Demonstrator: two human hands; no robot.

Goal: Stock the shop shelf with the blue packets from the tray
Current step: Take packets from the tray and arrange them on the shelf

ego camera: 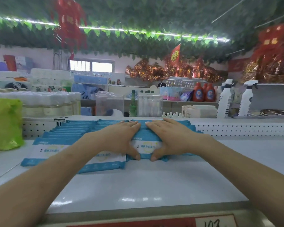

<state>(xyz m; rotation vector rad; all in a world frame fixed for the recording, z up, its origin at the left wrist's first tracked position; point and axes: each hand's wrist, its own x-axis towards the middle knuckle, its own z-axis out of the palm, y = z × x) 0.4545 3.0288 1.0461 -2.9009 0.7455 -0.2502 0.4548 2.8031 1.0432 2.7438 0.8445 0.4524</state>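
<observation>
On the white shelf (138, 185), a row of blue packets (147, 147) runs back toward the perforated back panel (236, 128). My left hand (121, 138) and right hand (169, 136) grip this row, fingers flat along its top and thumbs hooked at the front packet's lower edge. More packets (69, 128) lie in rows just to the left, with a green bag (5, 123) beyond them.
</observation>
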